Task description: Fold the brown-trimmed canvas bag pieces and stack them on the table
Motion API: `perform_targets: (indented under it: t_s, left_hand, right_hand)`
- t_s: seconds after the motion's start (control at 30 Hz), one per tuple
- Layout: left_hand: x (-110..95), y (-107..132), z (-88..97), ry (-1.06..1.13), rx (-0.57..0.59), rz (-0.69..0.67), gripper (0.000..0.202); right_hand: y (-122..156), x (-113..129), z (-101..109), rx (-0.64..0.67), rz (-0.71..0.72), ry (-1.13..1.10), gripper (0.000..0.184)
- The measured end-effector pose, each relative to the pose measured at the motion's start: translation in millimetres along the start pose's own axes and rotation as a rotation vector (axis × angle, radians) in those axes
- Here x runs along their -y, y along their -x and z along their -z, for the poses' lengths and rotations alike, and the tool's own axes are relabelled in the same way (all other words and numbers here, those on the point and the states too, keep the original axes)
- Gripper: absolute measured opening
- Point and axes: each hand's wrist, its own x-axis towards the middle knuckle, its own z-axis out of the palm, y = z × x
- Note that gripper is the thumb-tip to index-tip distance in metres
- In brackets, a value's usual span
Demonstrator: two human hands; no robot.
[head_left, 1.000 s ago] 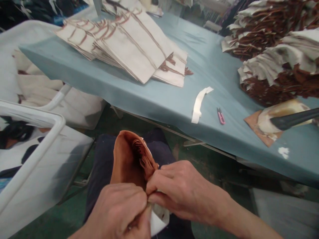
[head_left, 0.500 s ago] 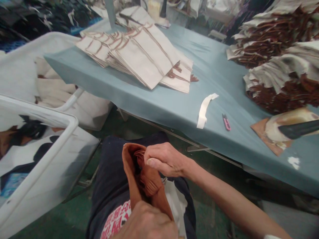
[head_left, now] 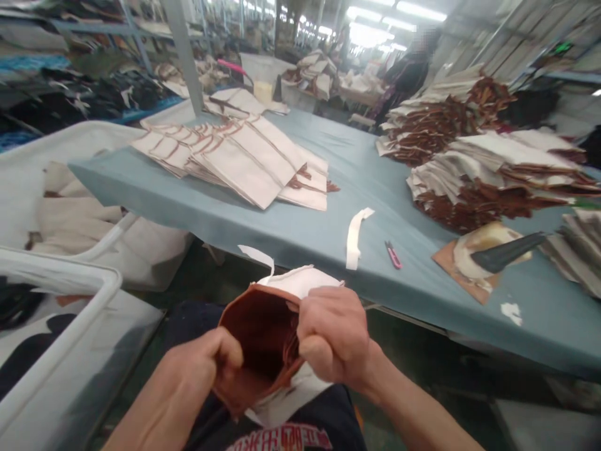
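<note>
Over my lap I hold a brown fabric pouch with a white lining (head_left: 263,332), its mouth pulled wide toward me. My left hand (head_left: 200,369) is closed on the pouch's left edge. My right hand (head_left: 333,335) is closed on its right edge, with the fingers curled over the bunched brown rim. A white flap of the lining stands up behind the opening.
A blue-covered table (head_left: 300,232) stands ahead with a fanned stack of cream pieces (head_left: 235,156), a white strip (head_left: 354,238), a pink cutter (head_left: 393,255), a glue pad with a brush (head_left: 483,257) and brown-and-white piles (head_left: 483,175). White bins (head_left: 70,294) sit left. A person stands far back.
The pouch has been lifted and its mouth spread open. My right hand came off the inner folds onto the right rim, my left hand took the left edge. My head tilted up.
</note>
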Motion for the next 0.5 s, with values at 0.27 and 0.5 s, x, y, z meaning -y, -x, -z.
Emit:
perform_targets:
  t_s: [0.27, 0.5]
  left_hand:
    - [-27.4, -59.9, -9.2, 0.178, 0.013, 0.396, 0.028]
    - [-18.8, -42.6, -17.1, 0.138, 0.016, 0.548, 0.031]
  right_hand:
    - [34.1, 29.0, -69.8, 0.001, 0.229, 0.260, 0.067]
    - [43.5, 42.3, -92.5, -0.064, 0.158, 0.187, 0.075]
